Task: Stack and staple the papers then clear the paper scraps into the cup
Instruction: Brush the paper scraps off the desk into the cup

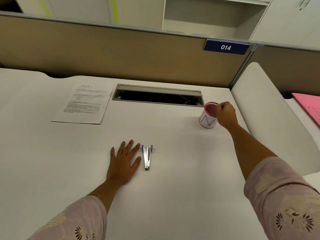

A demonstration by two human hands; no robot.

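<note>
- White desk (173,196), beige partition (121,54) behind it with a blue plate reading 014 (226,47).
- Papers (83,104) stacked flat, far left, beside the cable slot (157,97).
- Left hand (123,160) flat on the desk, fingers spread; stapler (147,157) just beside the thumb.
- Right hand (226,114) at the rim of the cup (207,121), fingers bunched; cannot tell if they pinch anything.
</note>
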